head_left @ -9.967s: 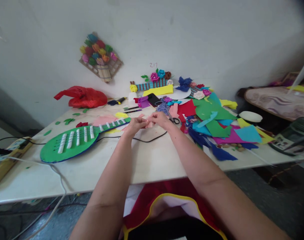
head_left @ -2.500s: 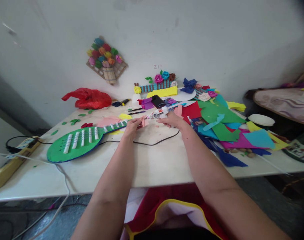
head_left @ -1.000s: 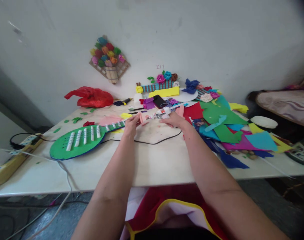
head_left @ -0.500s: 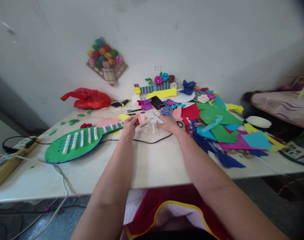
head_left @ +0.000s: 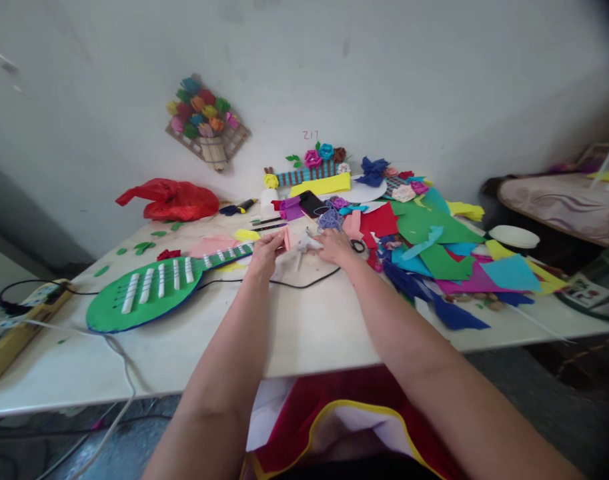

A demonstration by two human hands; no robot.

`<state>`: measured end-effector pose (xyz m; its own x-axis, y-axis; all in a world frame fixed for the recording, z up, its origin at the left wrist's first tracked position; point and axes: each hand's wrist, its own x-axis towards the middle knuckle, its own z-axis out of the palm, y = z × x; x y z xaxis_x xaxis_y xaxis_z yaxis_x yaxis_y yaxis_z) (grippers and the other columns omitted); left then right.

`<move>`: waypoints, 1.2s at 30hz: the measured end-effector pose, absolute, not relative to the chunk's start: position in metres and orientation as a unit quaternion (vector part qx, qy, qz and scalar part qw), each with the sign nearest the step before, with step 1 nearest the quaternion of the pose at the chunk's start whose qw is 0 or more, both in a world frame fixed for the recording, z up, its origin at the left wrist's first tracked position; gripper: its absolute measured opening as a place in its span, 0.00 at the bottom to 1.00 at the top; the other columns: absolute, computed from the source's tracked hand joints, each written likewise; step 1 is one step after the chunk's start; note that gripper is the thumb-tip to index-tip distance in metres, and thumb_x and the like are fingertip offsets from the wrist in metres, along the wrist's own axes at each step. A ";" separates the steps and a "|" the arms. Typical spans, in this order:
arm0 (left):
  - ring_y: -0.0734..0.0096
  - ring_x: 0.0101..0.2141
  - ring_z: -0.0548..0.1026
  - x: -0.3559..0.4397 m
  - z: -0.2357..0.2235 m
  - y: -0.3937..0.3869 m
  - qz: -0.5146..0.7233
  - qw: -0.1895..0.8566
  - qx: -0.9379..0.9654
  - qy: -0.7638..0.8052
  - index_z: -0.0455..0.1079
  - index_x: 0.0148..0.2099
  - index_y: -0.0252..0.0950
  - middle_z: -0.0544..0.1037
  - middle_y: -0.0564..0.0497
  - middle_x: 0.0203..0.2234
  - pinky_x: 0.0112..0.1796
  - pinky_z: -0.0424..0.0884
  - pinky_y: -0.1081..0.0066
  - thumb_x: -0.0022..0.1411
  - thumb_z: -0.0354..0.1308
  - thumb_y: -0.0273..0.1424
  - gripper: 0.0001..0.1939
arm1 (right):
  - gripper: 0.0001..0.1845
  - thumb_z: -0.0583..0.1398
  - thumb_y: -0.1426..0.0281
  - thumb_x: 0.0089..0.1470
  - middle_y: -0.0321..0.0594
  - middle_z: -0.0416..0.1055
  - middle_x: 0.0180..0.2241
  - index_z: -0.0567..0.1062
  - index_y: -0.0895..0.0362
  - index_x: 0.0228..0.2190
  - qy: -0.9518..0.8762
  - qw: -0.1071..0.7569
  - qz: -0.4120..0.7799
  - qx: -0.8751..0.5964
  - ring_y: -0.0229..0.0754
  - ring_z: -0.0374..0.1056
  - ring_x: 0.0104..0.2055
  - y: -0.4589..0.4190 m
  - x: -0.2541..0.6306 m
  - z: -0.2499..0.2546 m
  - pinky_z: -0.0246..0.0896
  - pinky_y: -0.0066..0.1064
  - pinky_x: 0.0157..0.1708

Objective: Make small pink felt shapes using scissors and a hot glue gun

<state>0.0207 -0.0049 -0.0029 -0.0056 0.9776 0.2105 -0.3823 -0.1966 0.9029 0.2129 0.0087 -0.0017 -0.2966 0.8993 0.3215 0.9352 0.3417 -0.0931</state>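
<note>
A piece of pink crepe paper [head_left: 287, 238] is pinched in the fingers of my left hand [head_left: 265, 256], just past the neck of the green paper guitar [head_left: 149, 288]. My right hand [head_left: 335, 246] is closed on a white hot glue gun [head_left: 307, 245], whose nozzle points left and down toward the table. Part of the gun is hidden behind my fingers. A tangle of purple-blue yarn [head_left: 330, 219] lies just beyond my right hand, and the black loop of a scissors handle [head_left: 357, 246] shows to its right.
Coloured paper scraps [head_left: 441, 233] cover the right side. A black cord [head_left: 299, 287] crosses the table in front of my hands. At the back are a phone [head_left: 311, 203], a red plastic bag [head_left: 177, 199] and paper flowers [head_left: 319, 155]. A power strip [head_left: 29, 327] sits at the left edge.
The glue gun has tilted, its nozzle swinging to the left, and my right hand has closed further over it. My left hand still holds the pink paper. The whole view has shifted slightly.
</note>
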 end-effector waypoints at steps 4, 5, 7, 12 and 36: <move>0.71 0.29 0.73 0.023 -0.004 -0.006 0.618 0.539 0.463 0.335 0.74 0.31 0.32 0.75 0.50 0.23 0.33 0.69 0.70 0.41 0.68 0.40 0.18 | 0.18 0.52 0.64 0.54 0.49 0.71 0.42 0.77 0.58 0.36 -0.773 0.272 -0.050 -0.572 0.49 0.64 0.45 -0.002 0.205 0.014 0.54 0.38 0.45; 0.71 0.28 0.73 0.023 -0.004 -0.006 0.618 0.538 0.464 0.336 0.74 0.31 0.32 0.75 0.50 0.23 0.33 0.69 0.70 0.41 0.68 0.40 0.18 | 0.19 0.50 0.63 0.55 0.47 0.73 0.37 0.78 0.59 0.32 -0.767 0.294 -0.005 -0.570 0.46 0.66 0.41 -0.004 0.201 0.017 0.56 0.35 0.41; 0.73 0.27 0.72 0.024 -0.005 -0.006 0.620 0.536 0.461 0.339 0.74 0.31 0.33 0.75 0.51 0.22 0.33 0.69 0.71 0.40 0.68 0.40 0.17 | 0.20 0.51 0.60 0.55 0.43 0.74 0.29 0.75 0.59 0.26 -0.761 0.341 0.104 -0.542 0.41 0.67 0.34 -0.006 0.193 0.021 0.57 0.30 0.35; 0.74 0.25 0.72 0.026 -0.005 -0.007 0.622 0.530 0.456 0.351 0.74 0.30 0.33 0.75 0.52 0.22 0.33 0.68 0.71 0.40 0.68 0.40 0.17 | 0.19 0.52 0.59 0.54 0.37 0.70 0.21 0.70 0.59 0.21 -0.713 0.433 0.316 -0.453 0.34 0.64 0.22 -0.005 0.174 0.016 0.56 0.24 0.24; 0.76 0.21 0.69 0.038 0.001 -0.011 0.648 0.467 0.458 0.390 0.73 0.25 0.33 0.73 0.53 0.18 0.30 0.66 0.71 0.39 0.68 0.41 0.17 | 0.12 0.55 0.72 0.46 0.35 0.70 0.18 0.69 0.57 0.15 -0.685 0.504 0.211 -0.482 0.35 0.65 0.24 -0.015 0.155 0.018 0.58 0.25 0.29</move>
